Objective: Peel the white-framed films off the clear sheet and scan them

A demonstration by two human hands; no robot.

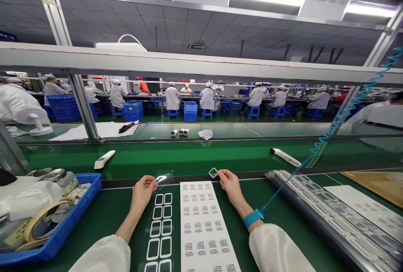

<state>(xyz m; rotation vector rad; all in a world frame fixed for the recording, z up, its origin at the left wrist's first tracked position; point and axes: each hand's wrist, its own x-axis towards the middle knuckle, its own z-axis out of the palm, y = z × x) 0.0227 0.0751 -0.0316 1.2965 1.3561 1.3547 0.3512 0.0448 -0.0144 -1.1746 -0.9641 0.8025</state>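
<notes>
My left hand (142, 191) pinches a small piece of clear film (165, 178), which catches the light. Between the fingertips of my right hand (232, 187) is a small square pane with a white rim (213, 173), held by its edge. Below my left hand lies a transparent sheet with white rounded frames (160, 230) in two columns. A long white label sheet (204, 221) printed with rows of small black text lies between my forearms. My right wrist wears a blue strap (253, 218) joined to a coiled blue cord.
A blue tray (71, 226) with jars and a tape roll stands left. On the right lies a dark tray of framed panes (333, 217), beside a white sheet (368, 207). Beyond, a green belt (189, 158) carries white handheld devices (105, 159). Co-workers sit farther back.
</notes>
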